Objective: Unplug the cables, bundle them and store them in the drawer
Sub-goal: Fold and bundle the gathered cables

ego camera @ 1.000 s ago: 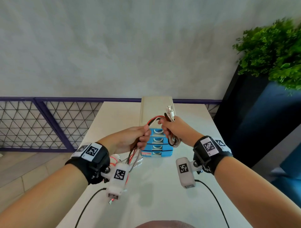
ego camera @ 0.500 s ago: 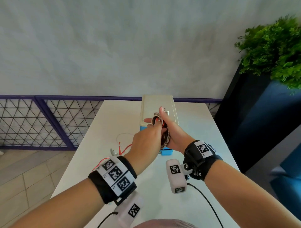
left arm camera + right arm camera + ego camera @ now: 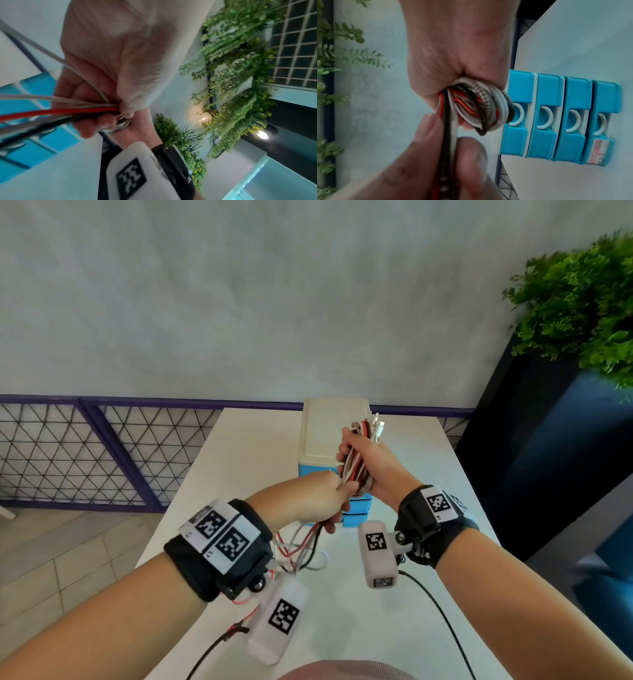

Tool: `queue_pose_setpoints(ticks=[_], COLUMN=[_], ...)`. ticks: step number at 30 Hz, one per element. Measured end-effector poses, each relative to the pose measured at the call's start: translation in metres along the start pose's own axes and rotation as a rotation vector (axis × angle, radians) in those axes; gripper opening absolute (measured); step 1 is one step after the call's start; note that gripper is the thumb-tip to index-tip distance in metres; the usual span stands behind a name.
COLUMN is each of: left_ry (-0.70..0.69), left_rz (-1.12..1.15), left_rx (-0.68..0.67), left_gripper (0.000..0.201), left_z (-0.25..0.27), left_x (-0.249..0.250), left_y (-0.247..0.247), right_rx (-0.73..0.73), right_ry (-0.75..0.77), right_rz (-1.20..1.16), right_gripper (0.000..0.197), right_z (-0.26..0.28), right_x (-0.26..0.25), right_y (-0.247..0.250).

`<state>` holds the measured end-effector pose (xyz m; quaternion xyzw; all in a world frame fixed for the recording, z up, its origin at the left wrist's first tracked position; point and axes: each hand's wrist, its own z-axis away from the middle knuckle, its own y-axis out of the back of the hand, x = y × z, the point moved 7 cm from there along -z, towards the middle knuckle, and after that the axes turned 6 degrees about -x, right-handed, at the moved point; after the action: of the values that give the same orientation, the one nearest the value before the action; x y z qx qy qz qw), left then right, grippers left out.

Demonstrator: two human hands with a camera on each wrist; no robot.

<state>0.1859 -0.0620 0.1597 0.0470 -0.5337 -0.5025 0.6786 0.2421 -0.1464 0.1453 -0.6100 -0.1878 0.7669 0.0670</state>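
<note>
Centre frame, the right hand (image 3: 368, 460) is clamping the coiled cables (image 3: 356, 470) while the left hand (image 3: 317, 501) is pinching the loose tails below, which should be wrapping on snug, even turns.

Café-like indoor space: white table (image 3: 239, 460), plant wall (image 3: 236, 75), purple railing (image 3: 102, 402).

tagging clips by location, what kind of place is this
Probably a café or office lounge, indoors: a white table against a plain wall, a purple mesh railing behind it, and leafy plants on a dark planter.
</note>
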Motion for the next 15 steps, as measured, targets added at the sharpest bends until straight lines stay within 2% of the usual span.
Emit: queue_pose_setpoints(ticks=[3, 5, 7, 11, 15], left_ry=[-0.083, -0.137, -0.148, -0.217, -0.325], left_rz=[0.13, 0.025, -0.082, -0.071, 0.031], left_rx=[-0.141, -0.209, -0.148, 0.012, 0.018], left_gripper=[0.039, 0.046, 0.052, 0.035, 0.03], left_z=[-0.002, -0.003, -0.006, -0.011, -0.012], left_x=[-0.002, -0.003, -0.008, -0.014, -0.023], left_y=[-0.013, -0.024, -0.028, -0.028, -0.032], right_rx=[-0.028, -0.064, -0.121, -0.066, -0.002], right_ry=[0.002, 0.018, 0.03, 0.01, -0.004], right_rz=[-0.105, -0.26, -0.411, -0.464, -0.414], right_gripper=[0.022, 0.028, 0.032, 0.035, 0.038], right_z=[0.0, 0.002, 0.003, 0.007, 0.006], right_x=[-0.001, -0.002, -0.004, -0.004, -0.004], right_y=[-0.002, -0.007, -0.015, -0.019, -0.017])
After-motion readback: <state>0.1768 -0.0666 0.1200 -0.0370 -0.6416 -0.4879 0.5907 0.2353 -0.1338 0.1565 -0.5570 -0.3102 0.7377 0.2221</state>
